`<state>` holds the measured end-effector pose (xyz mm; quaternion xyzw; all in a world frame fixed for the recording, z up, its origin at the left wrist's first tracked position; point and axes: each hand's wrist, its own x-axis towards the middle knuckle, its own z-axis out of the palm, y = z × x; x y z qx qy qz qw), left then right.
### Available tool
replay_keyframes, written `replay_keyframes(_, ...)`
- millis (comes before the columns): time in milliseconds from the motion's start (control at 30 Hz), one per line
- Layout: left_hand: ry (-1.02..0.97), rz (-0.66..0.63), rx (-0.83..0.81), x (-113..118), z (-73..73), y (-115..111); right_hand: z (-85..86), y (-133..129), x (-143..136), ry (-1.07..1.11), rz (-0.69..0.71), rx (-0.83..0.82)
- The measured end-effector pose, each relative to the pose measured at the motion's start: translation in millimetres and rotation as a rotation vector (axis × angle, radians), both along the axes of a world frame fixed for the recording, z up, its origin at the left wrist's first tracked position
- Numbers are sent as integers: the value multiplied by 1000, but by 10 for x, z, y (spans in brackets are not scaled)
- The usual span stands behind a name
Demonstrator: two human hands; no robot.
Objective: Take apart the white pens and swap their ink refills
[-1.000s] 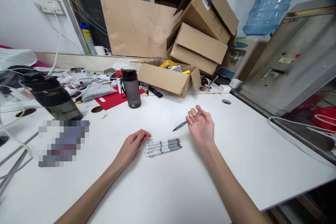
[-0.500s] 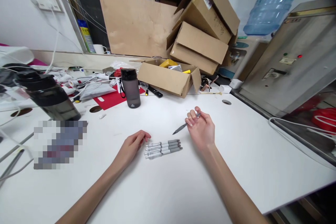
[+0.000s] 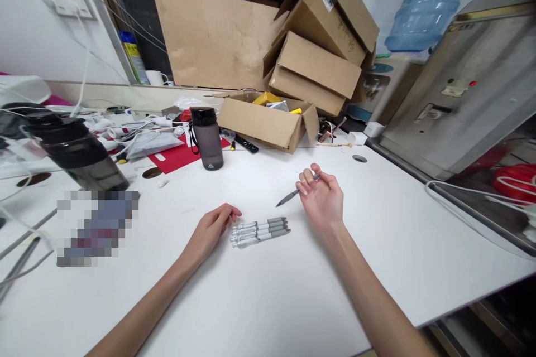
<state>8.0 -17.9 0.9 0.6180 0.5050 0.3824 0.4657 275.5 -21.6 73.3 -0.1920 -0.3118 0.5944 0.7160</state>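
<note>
My right hand (image 3: 321, 198), palm turned up, is closed on a pen (image 3: 288, 197). Its grey tapered end points down and left, above the white tabletop. Part of this pen is hidden behind the fingers. Several pens (image 3: 260, 232) with clear-white and grey barrels lie side by side on the table between my hands, their grey ends to the right. Beside their left ends, my left hand (image 3: 214, 230) rests on the table with its fingers loosely bent and apart. Nothing shows in it, though some of its fingers are hidden.
A dark bottle (image 3: 207, 139) stands beyond the pens, near a red sheet (image 3: 173, 158) and a black remote (image 3: 246, 144). Behind sits an open cardboard box (image 3: 255, 124). At left are a larger bottle (image 3: 84, 150), a blurred-out item (image 3: 104, 228) and cables. A metal cabinet (image 3: 464, 78) stands right.
The whole view has shifted slightly, so most things sit a little higher in the picture. Both hands keep nearly the same pose, and the pen remains in my right hand.
</note>
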Motion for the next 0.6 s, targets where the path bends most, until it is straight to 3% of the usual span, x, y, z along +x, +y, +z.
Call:
replay_keyframes(267,-23,62,54,28,63,-47,-29,5,-19,-58,7,54)
replay_keyframes(400,4,77,122,55,115,-92,-71,12,-67,-336,4,106)
replay_keyframes(600,-36,-1,212,140,193,-178,-219,-63,-245,-858,65,149)
